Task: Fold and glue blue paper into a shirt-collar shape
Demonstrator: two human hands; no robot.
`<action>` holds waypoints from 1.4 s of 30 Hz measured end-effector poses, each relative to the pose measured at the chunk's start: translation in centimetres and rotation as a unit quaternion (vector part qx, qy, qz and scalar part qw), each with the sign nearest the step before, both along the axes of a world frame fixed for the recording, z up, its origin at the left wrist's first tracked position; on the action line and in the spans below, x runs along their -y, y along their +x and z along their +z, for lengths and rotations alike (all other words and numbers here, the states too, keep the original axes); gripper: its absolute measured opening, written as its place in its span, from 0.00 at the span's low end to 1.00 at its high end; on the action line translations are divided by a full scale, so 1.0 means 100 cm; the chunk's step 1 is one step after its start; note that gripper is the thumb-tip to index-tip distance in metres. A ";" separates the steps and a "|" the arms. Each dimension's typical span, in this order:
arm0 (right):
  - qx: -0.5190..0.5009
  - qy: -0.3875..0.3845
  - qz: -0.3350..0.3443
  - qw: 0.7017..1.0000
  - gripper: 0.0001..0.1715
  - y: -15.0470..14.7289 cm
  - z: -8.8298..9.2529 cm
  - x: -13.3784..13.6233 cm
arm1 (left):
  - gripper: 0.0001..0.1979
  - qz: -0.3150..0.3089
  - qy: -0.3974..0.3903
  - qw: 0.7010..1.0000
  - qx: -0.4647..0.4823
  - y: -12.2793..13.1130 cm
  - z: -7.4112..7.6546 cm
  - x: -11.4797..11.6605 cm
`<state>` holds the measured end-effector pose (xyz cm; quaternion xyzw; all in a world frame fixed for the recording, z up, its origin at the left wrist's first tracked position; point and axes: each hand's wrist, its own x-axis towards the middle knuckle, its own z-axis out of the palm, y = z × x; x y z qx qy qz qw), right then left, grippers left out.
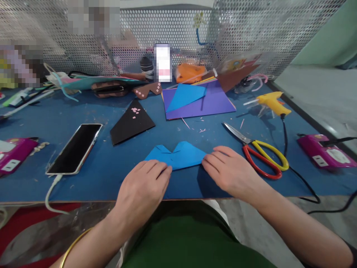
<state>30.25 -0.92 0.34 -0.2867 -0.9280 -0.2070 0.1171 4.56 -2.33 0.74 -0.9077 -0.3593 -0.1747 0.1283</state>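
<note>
A blue cut paper piece (181, 156) with a notch in its far edge lies near the table's front edge. My left hand (146, 178) covers its left end, fingers curled together over the paper. At the right tip my right hand (223, 167) pinches the same piece, its fingers pressed together. Both thumbs are mostly hidden. Scissors (245, 141) with red and yellow handles lie beyond my right hand, blades pointing to the far left. Farther off, a black paper piece (131, 124) carries several small pink bits.
Purple sheets (217, 100) with a blue piece (185, 96) on top lie behind. A yellow glue gun (273, 103) and magenta power strip (325, 150) sit right. A charging phone (75, 149) and another magenta strip (19, 152) are left. Metal mesh (167, 22) rises behind the table (111, 190).
</note>
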 end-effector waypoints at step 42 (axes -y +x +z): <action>-0.320 -0.356 -0.182 0.859 0.10 0.002 -0.004 -0.001 | 0.07 0.049 -0.159 0.970 0.175 0.029 -0.008 -0.006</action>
